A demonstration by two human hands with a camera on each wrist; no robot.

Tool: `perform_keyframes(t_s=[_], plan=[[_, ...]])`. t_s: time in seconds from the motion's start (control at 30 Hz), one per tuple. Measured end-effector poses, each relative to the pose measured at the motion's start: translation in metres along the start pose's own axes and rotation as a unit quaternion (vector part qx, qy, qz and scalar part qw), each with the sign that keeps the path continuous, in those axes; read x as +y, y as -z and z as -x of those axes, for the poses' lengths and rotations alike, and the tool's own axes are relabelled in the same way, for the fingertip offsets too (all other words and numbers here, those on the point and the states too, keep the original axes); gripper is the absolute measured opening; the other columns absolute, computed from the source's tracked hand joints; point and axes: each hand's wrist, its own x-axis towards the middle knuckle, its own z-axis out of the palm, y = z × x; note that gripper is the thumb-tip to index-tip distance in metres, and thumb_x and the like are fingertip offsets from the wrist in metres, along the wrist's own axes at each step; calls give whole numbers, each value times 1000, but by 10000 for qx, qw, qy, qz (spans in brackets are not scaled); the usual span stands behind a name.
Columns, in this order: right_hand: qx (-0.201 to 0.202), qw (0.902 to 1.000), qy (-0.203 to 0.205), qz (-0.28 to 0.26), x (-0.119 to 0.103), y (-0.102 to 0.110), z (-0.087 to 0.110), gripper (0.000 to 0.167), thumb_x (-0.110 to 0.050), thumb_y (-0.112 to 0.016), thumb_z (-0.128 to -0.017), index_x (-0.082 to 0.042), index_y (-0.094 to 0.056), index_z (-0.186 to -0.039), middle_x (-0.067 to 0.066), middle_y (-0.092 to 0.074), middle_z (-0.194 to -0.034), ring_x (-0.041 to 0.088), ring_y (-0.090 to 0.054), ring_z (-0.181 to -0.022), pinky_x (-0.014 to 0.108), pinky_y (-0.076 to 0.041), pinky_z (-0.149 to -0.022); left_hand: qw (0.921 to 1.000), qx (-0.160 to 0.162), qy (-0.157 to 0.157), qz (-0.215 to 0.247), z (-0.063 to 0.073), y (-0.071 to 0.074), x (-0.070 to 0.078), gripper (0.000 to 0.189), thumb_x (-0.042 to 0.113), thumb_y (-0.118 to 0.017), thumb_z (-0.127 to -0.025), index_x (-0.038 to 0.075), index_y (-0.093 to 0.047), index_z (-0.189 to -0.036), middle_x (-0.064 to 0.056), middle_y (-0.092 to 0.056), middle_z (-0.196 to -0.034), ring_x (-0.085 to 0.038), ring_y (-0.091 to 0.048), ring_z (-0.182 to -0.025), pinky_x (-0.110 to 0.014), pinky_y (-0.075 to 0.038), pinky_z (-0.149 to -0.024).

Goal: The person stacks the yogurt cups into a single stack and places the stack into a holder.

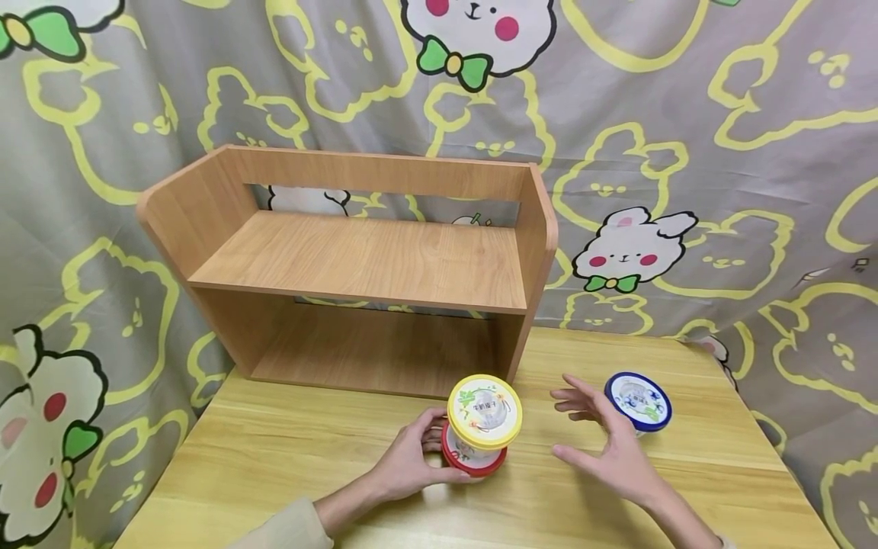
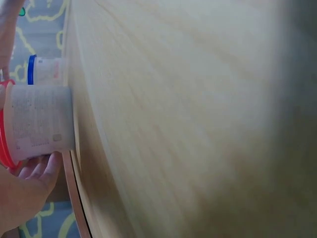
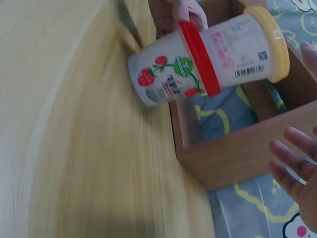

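Two cups stand one upon the other on the tabletop (image 1: 720,473), between the left hand (image 1: 410,457) and the right hand (image 1: 610,446), and nearer to the left one: the yellow cup (image 1: 485,415) is on top, upright, and the red cup (image 1: 472,457) is directly below it. Behind them is the shelf (image 1: 363,255), and to the right, just beside the right hand, stands the blue cup (image 1: 639,400). Both stacked cups have whitish walls and a round lid, one yellow, one red. The yellow lid shows green leaves and dark letters; the side of this cup carries a barcode. On the red cup's wall are printed strawberries. The left hand bends its fingers and thumb around the red cup and holds it. The right hand is wide, thumb and fingers well apart; whether it touches the blue cup, I cannot tell.
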Motion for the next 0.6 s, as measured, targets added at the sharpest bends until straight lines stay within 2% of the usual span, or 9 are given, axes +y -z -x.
perform_keyframes(t_s=[0.07, 0.13, 0.27, 0.37, 0.6], plan=[[40, 10000, 2, 46, 1, 5, 2, 99, 9, -91, -70, -5, -44, -156, -1, -70, -136, 5, -68, -117, 16, -55, -94, 10000, 3, -2, -8, 0, 0, 0, 84, 23, -94, -79, 6, -48, -148, -13, -65, -138, -9, -70, -117, -22, -58, -104], [88, 9999, 14, 119, 2, 9, 4, 98, 9, -90, -70, -4, -44, -156, -4, -70, -137, 4, -68, -117, 15, -55, -94, 10000, 8, 34, -6, 0, 0, 0, 85, 24, -95, -79, 7, -48, -148, -13, -65, -138, -9, -69, -118, -22, -58, -104], [202, 9994, -187, 192, 3, 17, 8, 97, 10, -89, -71, -3, -44, -156, -1, -70, -137, 1, -67, -118, 12, -54, -95, 10000, 11, 79, -34, 0, 0, 0, 85, 24, -95, -79, 8, -48, -148, -11, -65, -139, -10, -69, -118, -21, -57, -104], [288, 9985, -375, 261, 3, 22, 11, 98, 10, -88, -72, -5, -43, -157, -4, -69, -139, -2, -66, -119, 10, -53, -96, 10000, 1, 72, -13, 0, 0, 0, 84, 23, -95, -79, 7, -48, -148, -12, -65, -139, -11, -69, -118, -21, -57, -103], [525, 9966, -463, 432, 5, 34, 17, 96, 13, -86, -73, -6, -44, -157, -7, -69, -137, -3, -66, -118, 9, -51, -96, 10000, -30, 63, -3, 0, 0, 0, 84, 22, -94, -80, 8, -48, -149, -12, -65, -139, -10, -69, -119, -21, -57, -104]])
